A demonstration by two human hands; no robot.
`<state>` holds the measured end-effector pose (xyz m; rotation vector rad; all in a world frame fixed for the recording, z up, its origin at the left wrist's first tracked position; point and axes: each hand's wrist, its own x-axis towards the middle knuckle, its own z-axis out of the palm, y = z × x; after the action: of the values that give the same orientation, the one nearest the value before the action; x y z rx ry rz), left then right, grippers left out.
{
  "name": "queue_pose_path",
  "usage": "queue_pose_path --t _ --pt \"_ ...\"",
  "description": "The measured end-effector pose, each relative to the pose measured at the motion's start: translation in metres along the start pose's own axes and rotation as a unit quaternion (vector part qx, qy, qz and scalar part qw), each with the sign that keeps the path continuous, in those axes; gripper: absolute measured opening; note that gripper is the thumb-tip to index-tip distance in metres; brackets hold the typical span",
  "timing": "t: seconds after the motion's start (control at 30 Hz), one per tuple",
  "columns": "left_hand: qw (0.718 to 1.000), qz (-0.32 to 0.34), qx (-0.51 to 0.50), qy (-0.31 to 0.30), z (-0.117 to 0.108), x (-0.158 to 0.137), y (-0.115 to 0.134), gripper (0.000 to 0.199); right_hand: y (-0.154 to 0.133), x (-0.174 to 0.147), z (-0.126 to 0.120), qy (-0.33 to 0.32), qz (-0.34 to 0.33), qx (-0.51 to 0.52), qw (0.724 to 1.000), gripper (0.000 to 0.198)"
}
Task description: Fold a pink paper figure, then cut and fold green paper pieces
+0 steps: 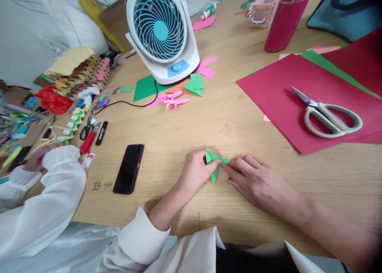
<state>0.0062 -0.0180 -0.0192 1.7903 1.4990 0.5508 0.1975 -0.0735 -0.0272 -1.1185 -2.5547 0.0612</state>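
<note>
A small piece of folded green paper (211, 157), with pointed corners, is held between my two hands just above the wooden table. My left hand (197, 165) pinches its left part, thumb laid across the front. The fingertips of my right hand (253, 177) grip a narrow strip of the same paper at its right end. Parts of the folds are hidden behind my fingers. To the left of my hands lies a black phone (129, 169).
Scissors (326, 116) rest on red paper sheets (268, 90) at right. A white fan (161, 34) stands at the back, near pink paper pieces (173, 100) and green paper squares (195, 84). A pink bottle (288, 18) stands back right. A co-worker's white sleeve (59, 185) is at left.
</note>
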Motion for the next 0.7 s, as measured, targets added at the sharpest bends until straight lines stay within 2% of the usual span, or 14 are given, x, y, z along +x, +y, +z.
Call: queue_pose_path --t 0.13,0.3,0.47,0.6,0.7 --pt "0.999 -0.019 -0.043 0.004 0.001 -0.001 -0.004 0.031 0.0 0.0 0.002 0.004 0.01 0.013 1.0 0.028" --pt "0.996 -0.034 -0.083 -0.002 -0.002 -0.003 -0.005 0.042 -0.001 0.0 0.004 -0.003 0.016 0.022 1.0 0.027" --pt "0.998 -0.026 -0.054 0.015 -0.006 -0.003 0.0 0.051 -0.002 -0.001 0.005 -0.002 0.011 0.016 1.0 0.027" --pt "0.998 -0.03 -0.04 0.03 -0.009 -0.003 0.003 0.048 -0.002 -0.001 0.007 0.003 0.014 0.02 1.0 0.025" --pt "0.997 -0.048 -0.065 0.017 -0.01 -0.001 0.002 0.046 -0.002 -0.002 0.007 0.001 0.012 0.02 1.0 0.024"
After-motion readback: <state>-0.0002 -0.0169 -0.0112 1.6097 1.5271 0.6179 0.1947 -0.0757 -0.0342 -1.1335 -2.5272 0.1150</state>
